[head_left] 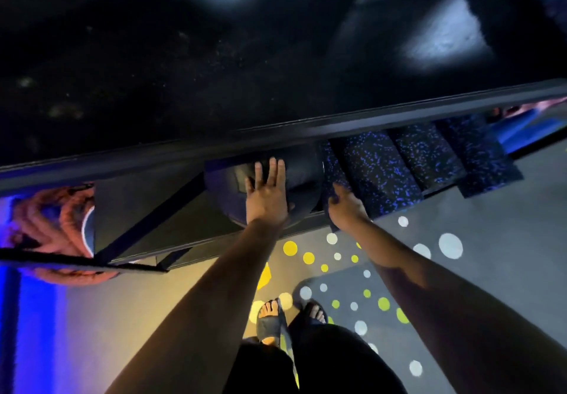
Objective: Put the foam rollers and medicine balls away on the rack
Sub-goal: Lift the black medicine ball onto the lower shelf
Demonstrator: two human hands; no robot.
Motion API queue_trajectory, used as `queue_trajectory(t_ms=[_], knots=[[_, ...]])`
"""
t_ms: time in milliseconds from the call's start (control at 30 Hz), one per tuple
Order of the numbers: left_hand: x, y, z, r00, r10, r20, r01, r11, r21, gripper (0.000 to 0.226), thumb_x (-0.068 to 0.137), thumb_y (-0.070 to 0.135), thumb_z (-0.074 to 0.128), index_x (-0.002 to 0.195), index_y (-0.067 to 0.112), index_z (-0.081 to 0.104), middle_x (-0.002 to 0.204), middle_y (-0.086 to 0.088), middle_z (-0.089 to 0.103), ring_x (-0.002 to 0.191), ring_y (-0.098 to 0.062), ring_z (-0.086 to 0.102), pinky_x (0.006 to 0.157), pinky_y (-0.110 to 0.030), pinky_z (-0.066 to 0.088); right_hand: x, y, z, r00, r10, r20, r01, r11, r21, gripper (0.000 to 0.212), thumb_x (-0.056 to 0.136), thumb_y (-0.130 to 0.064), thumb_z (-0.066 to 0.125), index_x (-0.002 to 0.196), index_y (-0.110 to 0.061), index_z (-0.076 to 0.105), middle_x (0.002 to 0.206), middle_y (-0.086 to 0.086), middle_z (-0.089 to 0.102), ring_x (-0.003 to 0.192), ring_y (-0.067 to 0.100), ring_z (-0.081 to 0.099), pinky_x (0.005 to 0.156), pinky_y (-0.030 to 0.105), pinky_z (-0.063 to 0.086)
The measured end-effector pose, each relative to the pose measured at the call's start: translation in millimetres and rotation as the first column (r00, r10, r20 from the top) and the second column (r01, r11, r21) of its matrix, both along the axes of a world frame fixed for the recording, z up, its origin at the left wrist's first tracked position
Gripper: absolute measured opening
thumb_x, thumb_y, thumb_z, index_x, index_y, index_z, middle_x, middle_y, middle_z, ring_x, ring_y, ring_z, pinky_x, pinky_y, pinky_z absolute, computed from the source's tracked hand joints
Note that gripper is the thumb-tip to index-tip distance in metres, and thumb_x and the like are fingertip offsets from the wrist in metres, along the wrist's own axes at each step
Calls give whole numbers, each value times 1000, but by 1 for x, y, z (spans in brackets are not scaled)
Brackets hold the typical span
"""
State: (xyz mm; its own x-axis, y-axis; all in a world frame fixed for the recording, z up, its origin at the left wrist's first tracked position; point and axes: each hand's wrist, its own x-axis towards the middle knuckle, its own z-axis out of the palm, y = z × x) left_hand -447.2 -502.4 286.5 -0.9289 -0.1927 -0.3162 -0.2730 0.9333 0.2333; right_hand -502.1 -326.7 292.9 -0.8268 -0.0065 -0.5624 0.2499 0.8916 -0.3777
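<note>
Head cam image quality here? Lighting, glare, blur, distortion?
Head view: dim, upper half nearly black apart from two glare patches; wide-angle lens bows the rack rail; left edge is smeared by blur; left hand on the medicine ball and the speckled foam rollers are legible.

I look down on the rack point(184, 148), its top rail crossing from left to right. Under that rail, on a lower shelf, the medicine ball point(302, 176) sits just left of the foam rollers point(429, 157), which lie side by side towards the right. I have the left hand point(267, 194) flat on the medicine ball and the right hand point(346, 206) on the leftmost roller's near end. A coiled rope point(52, 219) lies at the rack's left end. The feet point(270, 320) stand on the floor point(506, 225) before the rack.
</note>
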Motion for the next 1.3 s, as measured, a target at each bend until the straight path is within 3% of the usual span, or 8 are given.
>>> queue_trajectory(t_ms=[267, 400, 467, 733, 900, 1033, 1167, 1300], knots=[[-57, 30, 3, 995, -87, 51, 95, 979, -179, 84, 100, 17, 49, 159, 7, -10, 169, -13, -2, 154, -44, 5, 123, -58, 15, -15, 49, 22, 988, -150, -27, 149, 988, -40, 54, 102, -19, 41, 154, -30, 38, 143, 18, 56, 126, 39, 55, 103, 36, 44], [-90, 61, 2, 989, -108, 98, 129, 961, -244, 77, 102, 15, 45, 159, 3, -6, 167, -22, 2, 151, -49, 11, 121, -61, 19, -9, 85, 43, 961, -275, -32, 269, 955, -124, 44, 99, -37, 45, 138, -21, 56, 137, 17, 60, 123, 38, 55, 89, 32, 42], [-102, 77, -2, 984, -127, 122, 156, 950, -271, 74, 103, 12, 40, 160, 7, -7, 165, -28, -1, 149, -54, 8, 120, -64, 18, -8, 100, 52, 955, -291, -57, 280, 948, -152, 61, 84, -47, 38, 129, -13, 61, 130, 21, 63, 119, 40, 57, 81, 31, 39], [-117, 103, 4, 968, -147, 204, 205, 931, -302, 73, 104, 12, 39, 161, 22, -5, 164, -30, -8, 146, -62, 0, 120, -62, 16, -4, 143, 62, 950, -309, -50, 302, 947, -112, 36, 100, -24, 46, 130, -11, 58, 133, 25, 60, 121, 43, 56, 82, 33, 42], [-86, 63, 34, 982, -190, -15, 190, 982, 20, 75, 103, 31, 46, 161, 34, -1, 168, -2, 17, 152, -38, 19, 114, -52, 35, 0, 138, 67, 971, -237, -24, 231, 962, -142, 44, 100, -21, 44, 143, -19, 51, 142, 22, 55, 129, 40, 51, 100, 35, 42], [-43, 17, 37, 940, 154, -305, -85, 970, 227, 64, 102, 23, 50, 160, 23, 24, 163, -12, 30, 149, -35, 29, 117, -51, 34, -9, 106, 55, 996, -93, -8, 90, 983, -157, 46, 100, -24, 41, 145, -23, 48, 141, 21, 56, 128, 39, 54, 103, 36, 43], [-12, -19, 18, 886, 460, -55, -414, 840, 351, 71, 103, 52, 43, 162, 24, 14, 168, -19, 2, 155, -39, 4, 125, -52, 17, -13, 68, 45, 1000, -3, -3, 2, 984, -178, 53, 98, -23, 42, 151, -26, 42, 144, 19, 55, 129, 38, 54, 105, 38, 44], [-10, -25, -2, 878, 449, 169, -470, 739, 482, 73, 100, 62, 39, 160, 41, 2, 170, -11, -6, 155, -38, 5, 125, -49, 17, -13, 40, 31, 998, 58, -34, -63, 983, -170, 53, 99, -25, 42, 151, -32, 41, 144, 18, 55, 126, 40, 55, 103, 39, 45]])
